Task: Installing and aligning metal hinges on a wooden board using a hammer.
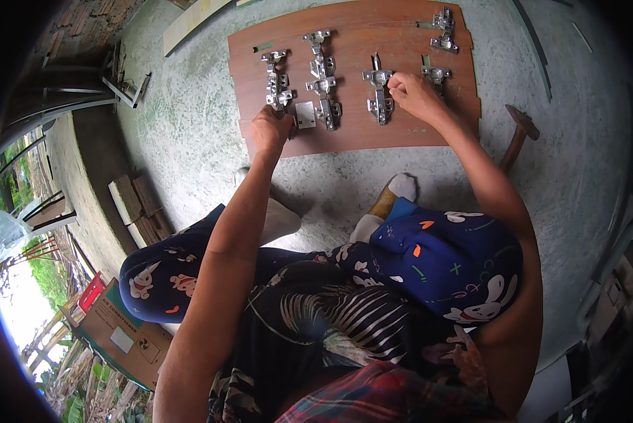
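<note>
Far left there's a cardboard box, can't see inside. On the brown board, left hand is curled at the bottom of the first hinge row, can't tell if it's gripping; second row is laid out too, third row is shorter, right hand has fingers bunched beside it, can't tell on what, with separate hinges farthest right.

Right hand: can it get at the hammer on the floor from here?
Probably yes: the hammer lies on the floor just right of the brown board, and nothing visible covers its head. The right hand is among the metal hinges, so it would have to swing outward.
</note>
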`<state>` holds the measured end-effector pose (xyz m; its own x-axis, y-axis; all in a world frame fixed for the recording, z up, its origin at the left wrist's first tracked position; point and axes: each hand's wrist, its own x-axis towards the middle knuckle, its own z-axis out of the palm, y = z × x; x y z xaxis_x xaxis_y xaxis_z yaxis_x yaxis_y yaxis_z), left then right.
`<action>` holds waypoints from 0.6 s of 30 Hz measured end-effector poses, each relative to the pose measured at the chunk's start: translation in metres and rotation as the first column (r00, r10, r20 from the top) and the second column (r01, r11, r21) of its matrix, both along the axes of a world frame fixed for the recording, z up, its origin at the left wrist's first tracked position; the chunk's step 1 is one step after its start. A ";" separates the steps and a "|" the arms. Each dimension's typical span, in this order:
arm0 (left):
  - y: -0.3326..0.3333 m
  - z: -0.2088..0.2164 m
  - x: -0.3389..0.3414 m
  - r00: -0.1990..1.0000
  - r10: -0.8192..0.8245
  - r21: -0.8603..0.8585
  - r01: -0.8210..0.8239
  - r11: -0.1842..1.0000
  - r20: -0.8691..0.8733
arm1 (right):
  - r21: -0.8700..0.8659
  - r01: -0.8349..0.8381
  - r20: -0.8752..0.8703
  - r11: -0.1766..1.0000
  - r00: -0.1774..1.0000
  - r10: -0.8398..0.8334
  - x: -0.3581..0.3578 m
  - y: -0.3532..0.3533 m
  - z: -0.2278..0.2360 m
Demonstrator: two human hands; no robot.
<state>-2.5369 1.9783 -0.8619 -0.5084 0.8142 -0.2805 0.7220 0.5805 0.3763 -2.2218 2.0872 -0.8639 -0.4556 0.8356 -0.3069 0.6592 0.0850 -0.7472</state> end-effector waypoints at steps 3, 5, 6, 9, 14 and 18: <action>0.004 0.001 -0.001 1.000 -0.016 -0.004 0.016 1.000 -0.015 | -0.004 -0.017 -0.007 1.000 1.000 0.017 -0.001 0.000 0.001; 0.005 0.002 -0.001 0.999 -0.033 -0.009 0.033 0.999 -0.035 | -0.003 -0.018 -0.004 1.000 1.000 0.018 -0.001 -0.001 0.002; 0.006 0.005 0.000 0.999 -0.024 -0.066 0.021 0.998 -0.043 | 0.000 -0.018 -0.002 1.000 1.000 0.018 0.000 -0.001 0.001; 0.007 0.003 -0.001 0.994 0.013 -0.048 -0.019 0.999 -0.108 | 0.012 -0.018 0.001 1.000 1.000 0.018 0.000 -0.001 0.000; 0.021 -0.003 -0.017 0.996 0.029 0.142 -0.016 0.990 -0.090 | 0.001 -0.018 0.002 1.000 1.000 0.018 0.002 -0.003 0.001; 0.050 -0.012 -0.029 0.987 -0.029 0.150 0.052 0.987 -0.158 | 0.005 -0.031 0.002 1.000 1.000 0.031 0.002 -0.003 -0.001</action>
<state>-2.5663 2.0287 -0.8736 -0.5015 0.8622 -0.0714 0.8001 0.4937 0.3407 -2.2201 2.0843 -0.8644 -0.4808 0.8225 -0.3039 0.6576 0.1090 -0.7454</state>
